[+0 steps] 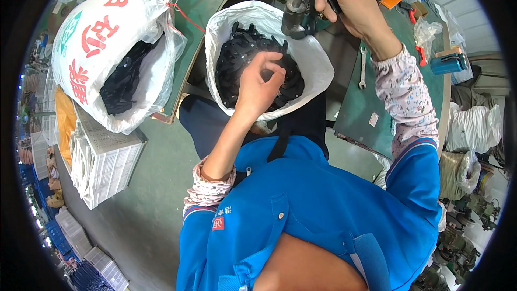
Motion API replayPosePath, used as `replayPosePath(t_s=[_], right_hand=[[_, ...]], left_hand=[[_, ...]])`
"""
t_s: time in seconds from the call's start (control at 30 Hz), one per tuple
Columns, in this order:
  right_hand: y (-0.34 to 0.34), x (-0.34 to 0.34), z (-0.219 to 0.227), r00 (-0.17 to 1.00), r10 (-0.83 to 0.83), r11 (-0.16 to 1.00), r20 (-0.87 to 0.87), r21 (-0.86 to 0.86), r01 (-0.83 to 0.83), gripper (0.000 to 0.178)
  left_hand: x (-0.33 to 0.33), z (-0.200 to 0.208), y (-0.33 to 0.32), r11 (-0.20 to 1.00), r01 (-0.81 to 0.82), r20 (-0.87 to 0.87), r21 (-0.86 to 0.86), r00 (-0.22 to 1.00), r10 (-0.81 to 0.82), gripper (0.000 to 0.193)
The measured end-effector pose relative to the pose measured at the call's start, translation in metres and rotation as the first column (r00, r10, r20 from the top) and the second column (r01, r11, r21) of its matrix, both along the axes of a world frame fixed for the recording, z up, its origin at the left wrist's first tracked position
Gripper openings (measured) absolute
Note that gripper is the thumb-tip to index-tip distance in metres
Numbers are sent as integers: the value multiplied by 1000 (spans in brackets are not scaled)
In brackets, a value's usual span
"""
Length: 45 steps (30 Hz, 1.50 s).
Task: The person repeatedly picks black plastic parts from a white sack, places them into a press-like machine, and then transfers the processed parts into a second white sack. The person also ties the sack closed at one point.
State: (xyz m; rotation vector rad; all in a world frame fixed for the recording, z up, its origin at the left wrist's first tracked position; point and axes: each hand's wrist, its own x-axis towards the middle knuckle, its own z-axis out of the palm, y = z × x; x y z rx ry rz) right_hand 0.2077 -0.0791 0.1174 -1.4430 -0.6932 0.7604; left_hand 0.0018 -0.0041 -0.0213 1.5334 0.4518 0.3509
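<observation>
A white woven bag (318,67), its mouth rolled wide, stands between my knees with many black curved plastic pieces (242,48) inside. My left hand (261,86) hovers over these pieces with fingers curled in; whether something small is in them I cannot make out. My right hand (344,2) is up beside a dark metal machine part (295,13) at the bag's far right rim. Its fingers close around a black curved piece (330,1); whether this is loose or joined to the machine is unclear.
At left, a tilted white sack (81,37) with red lettering spills open on more black pieces. Below it stands a white plastic crate (113,167). A wrench (363,68), red-handled tool (420,54) and blue cylinder (448,63) lie on the green bench (353,113) at right.
</observation>
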Motion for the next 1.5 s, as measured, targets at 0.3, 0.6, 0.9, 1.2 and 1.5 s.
replayPosePath(t_s=[0.3,0.6,0.9,1.2,1.5], right_hand=[[-22,-6,-39,998,-21,997,67,-75,26,43],[-37,-12,-43,1000,-4,1000,4,-6,5,42],[-27,-14,-40,967,-77,995,242,75,61,38],[-23,-129,-141,948,308,951,-84,3,-309,27],[-47,-157,-159,976,158,987,-152,-14,-162,26]], left_hand=[[7,-15,4,983,-69,143,-172,985,94,35],[7,-8,0,930,-169,205,-326,948,244,35],[-7,11,21,898,-313,423,-308,801,424,31],[-3,13,9,896,-129,458,-425,823,336,30],[-59,11,220,438,-593,49,-675,557,829,52]])
